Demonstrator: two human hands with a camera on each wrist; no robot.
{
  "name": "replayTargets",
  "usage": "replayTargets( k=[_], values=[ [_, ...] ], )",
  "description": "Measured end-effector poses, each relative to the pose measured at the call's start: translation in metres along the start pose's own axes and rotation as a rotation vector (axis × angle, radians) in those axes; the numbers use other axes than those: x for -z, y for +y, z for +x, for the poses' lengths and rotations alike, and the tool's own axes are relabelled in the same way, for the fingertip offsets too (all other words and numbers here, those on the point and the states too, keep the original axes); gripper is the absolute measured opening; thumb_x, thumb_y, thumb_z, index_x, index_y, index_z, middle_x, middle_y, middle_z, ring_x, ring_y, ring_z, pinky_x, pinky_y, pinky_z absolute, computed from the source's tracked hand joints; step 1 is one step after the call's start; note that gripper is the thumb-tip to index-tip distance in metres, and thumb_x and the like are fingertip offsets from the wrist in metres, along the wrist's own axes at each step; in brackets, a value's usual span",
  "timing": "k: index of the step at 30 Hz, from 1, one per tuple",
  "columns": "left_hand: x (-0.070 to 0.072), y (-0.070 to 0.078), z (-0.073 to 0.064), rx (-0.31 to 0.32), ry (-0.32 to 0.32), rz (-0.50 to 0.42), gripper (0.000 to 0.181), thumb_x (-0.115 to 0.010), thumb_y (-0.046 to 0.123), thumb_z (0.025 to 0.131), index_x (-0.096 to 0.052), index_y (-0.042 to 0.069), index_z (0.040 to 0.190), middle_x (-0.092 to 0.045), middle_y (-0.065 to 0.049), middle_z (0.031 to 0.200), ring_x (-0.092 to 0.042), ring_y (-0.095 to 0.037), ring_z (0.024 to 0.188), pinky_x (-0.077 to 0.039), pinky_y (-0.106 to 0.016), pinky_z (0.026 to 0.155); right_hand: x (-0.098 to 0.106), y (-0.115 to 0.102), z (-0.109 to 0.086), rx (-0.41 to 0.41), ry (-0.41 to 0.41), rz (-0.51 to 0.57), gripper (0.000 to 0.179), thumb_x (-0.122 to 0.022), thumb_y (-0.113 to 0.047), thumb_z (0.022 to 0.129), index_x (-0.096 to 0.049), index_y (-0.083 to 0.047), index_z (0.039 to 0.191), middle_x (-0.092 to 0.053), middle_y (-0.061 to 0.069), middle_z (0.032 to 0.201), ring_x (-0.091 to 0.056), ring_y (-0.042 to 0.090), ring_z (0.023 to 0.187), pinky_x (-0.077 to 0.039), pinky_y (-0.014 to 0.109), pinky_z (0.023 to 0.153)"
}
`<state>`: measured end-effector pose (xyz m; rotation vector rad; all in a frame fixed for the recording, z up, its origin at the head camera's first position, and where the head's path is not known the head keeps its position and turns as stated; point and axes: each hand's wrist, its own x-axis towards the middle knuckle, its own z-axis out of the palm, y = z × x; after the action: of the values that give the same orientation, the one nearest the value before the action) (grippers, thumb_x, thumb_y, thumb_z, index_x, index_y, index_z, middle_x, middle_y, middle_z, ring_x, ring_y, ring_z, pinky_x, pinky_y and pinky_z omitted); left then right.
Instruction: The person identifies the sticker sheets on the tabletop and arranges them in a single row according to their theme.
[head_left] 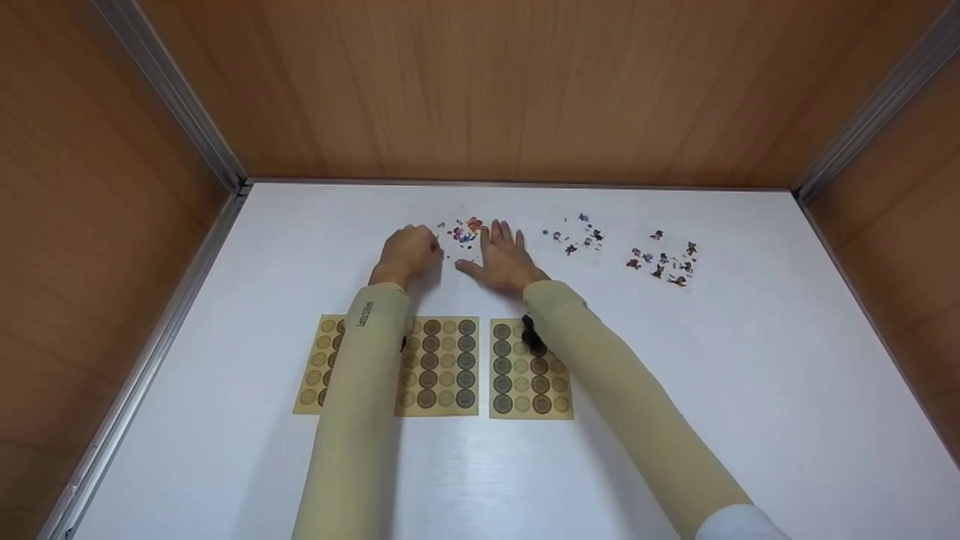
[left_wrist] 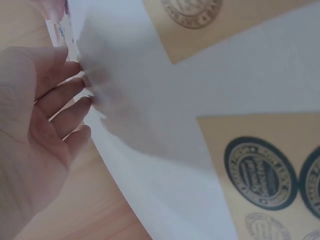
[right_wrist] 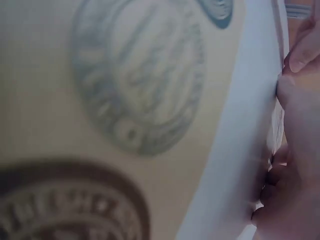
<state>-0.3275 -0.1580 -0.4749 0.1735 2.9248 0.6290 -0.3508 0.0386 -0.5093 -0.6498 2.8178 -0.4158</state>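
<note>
My left hand (head_left: 409, 253) is at the left edge of a clear sheet with small colourful stickers (head_left: 466, 234). Its fingers bend loosely, and in the left wrist view the fingertips (left_wrist: 75, 107) meet the white surface with nothing visible held in them. Across that sheet's right side, my right hand (head_left: 506, 259) lies palm down with fingers spread and thumb pointing left. In the right wrist view the right hand (right_wrist: 295, 155) shows only at the edge, close to the left fingertips (right_wrist: 302, 57).
Two more clear sticker sheets, one with small figures (head_left: 574, 234) and another (head_left: 664, 259), lie to the right. Under my forearms are tan sheets of round seal stickers (head_left: 436, 364), (head_left: 531, 369). Wooden panels (head_left: 480, 90) enclose the white table (head_left: 750, 390).
</note>
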Motion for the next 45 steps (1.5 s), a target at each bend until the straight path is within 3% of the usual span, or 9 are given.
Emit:
replayTargets(
  k=[2, 4, 9, 12, 21, 29, 35, 40, 45],
  values=[
    [-0.001, 0.002, 0.003, 0.006, 0.062, 0.036, 0.029, -0.062, 0.021, 0.1, -0.073, 0.001, 0.118, -0.073, -0.015, 0.112, -0.067, -0.031, 0.101, -0.053, -0.045, 0.096, 0.002, 0.002, -0.001, 0.019, -0.04, -0.016, 0.099, -0.039, -0.071, 0.098, -0.013, 0.002, 0.16, -0.002, 0.026, 0.166, 0.0, 0.039, 0.154, 0.001, 0.052, 0.124],
    [-0.003, 0.003, 0.002, 0.032, 0.069, 0.02, 0.041, -0.062, 0.027, 0.101, -0.065, -0.001, 0.131, -0.065, -0.018, 0.13, -0.062, -0.034, 0.119, -0.048, -0.047, 0.106, 0.005, 0.005, -0.002, 0.039, -0.082, -0.012, 0.099, -0.041, -0.07, 0.098, -0.012, 0.001, 0.161, 0.0, 0.025, 0.166, 0.002, 0.038, 0.154, 0.001, 0.052, 0.124],
    [-0.011, 0.006, -0.006, 0.098, -0.085, -0.05, 0.079, -0.049, 0.049, 0.104, -0.023, -0.002, 0.159, -0.017, -0.021, 0.166, -0.014, -0.037, 0.153, -0.011, -0.051, 0.125, 0.011, 0.013, -0.006, 0.097, -0.166, -0.013, 0.098, -0.043, -0.068, 0.098, -0.01, -0.001, 0.162, 0.003, 0.024, 0.166, 0.005, 0.038, 0.153, 0.0, 0.05, 0.125],
    [-0.013, 0.008, -0.01, 0.113, -0.132, -0.059, 0.086, -0.043, 0.054, 0.104, -0.011, -0.002, 0.161, -0.004, -0.02, 0.168, 0.0, -0.035, 0.155, -0.001, -0.051, 0.125, 0.014, 0.016, -0.008, 0.125, -0.188, 0.004, 0.098, -0.046, -0.068, 0.098, -0.01, -0.003, 0.162, 0.004, 0.023, 0.166, 0.005, 0.036, 0.154, 0.001, 0.049, 0.125],
    [-0.017, 0.013, -0.014, 0.183, -0.129, -0.071, 0.089, -0.039, 0.056, 0.104, -0.006, -0.003, 0.16, 0.003, -0.02, 0.168, 0.007, -0.033, 0.155, 0.003, -0.049, 0.125, 0.015, 0.022, -0.012, 0.175, -0.208, 0.083, 0.1, -0.056, -0.064, 0.095, -0.011, -0.006, 0.163, 0.001, 0.018, 0.168, 0.005, 0.033, 0.154, 0.004, 0.046, 0.125],
    [-0.018, 0.022, -0.017, 0.195, -0.117, -0.12, 0.088, -0.031, 0.062, 0.104, -0.009, -0.001, 0.161, 0.003, -0.018, 0.168, 0.007, -0.032, 0.155, 0.005, -0.048, 0.124, 0.017, 0.022, -0.018, 0.159, -0.2, 0.086, 0.097, -0.052, -0.064, 0.097, -0.012, -0.006, 0.162, 0.0, 0.013, 0.168, 0.006, 0.029, 0.155, 0.004, 0.044, 0.125],
    [-0.016, 0.028, -0.012, 0.231, -0.132, -0.165, 0.08, -0.03, 0.055, 0.106, -0.015, -0.002, 0.161, -0.002, -0.021, 0.168, 0.001, -0.037, 0.154, -0.002, -0.05, 0.125, 0.017, 0.022, -0.021, 0.184, -0.187, 0.058, 0.094, -0.05, -0.063, 0.099, -0.013, -0.004, 0.162, -0.002, 0.016, 0.168, 0.004, 0.031, 0.155, 0.003, 0.046, 0.125],
    [-0.014, 0.036, -0.003, 0.235, -0.071, -0.233, 0.071, -0.04, 0.044, 0.107, -0.029, -0.008, 0.155, -0.028, -0.027, 0.161, -0.024, -0.04, 0.15, -0.021, -0.049, 0.123, 0.016, 0.022, -0.022, 0.169, -0.188, 0.063, 0.093, -0.05, -0.062, 0.099, -0.012, -0.005, 0.162, -0.001, 0.015, 0.168, 0.004, 0.03, 0.155, 0.003, 0.044, 0.125],
    [-0.01, 0.041, -0.003, 0.254, 0.003, -0.278, 0.059, -0.049, 0.032, 0.106, -0.043, -0.009, 0.147, -0.05, -0.027, 0.146, -0.054, -0.037, 0.126, -0.044, -0.046, 0.111, 0.015, 0.022, -0.023, 0.156, -0.2, 0.061, 0.097, -0.053, -0.064, 0.097, -0.011, -0.007, 0.163, 0.0, 0.013, 0.169, 0.005, 0.028, 0.155, 0.003, 0.042, 0.125]
  ],
)
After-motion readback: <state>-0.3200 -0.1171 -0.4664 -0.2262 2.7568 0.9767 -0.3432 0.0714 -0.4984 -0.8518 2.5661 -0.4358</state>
